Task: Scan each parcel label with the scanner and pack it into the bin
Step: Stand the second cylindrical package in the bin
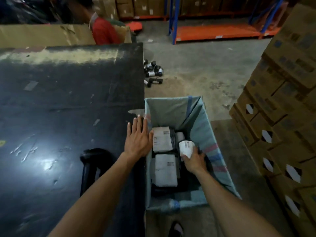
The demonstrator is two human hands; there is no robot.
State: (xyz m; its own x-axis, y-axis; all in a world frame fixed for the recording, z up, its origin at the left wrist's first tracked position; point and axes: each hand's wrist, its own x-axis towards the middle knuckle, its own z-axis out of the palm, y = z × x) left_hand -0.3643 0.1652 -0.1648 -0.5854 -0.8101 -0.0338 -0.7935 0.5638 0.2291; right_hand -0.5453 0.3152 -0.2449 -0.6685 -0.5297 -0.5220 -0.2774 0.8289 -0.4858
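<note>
A parcel (186, 148) is gripped by the right hand (194, 161) inside the bin (210, 134); the left hand (139, 138) is laid flat, fingers straight, on the table (68, 103).

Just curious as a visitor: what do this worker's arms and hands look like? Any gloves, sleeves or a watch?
Both forearms are bare: no sleeves in view, no gloves, no watch or rings visible on the left hand or the right hand.

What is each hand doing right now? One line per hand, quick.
Left hand: open, fingers flat on the black table.
Right hand: holding a small dark parcel with a white label over the teal bin.
</note>
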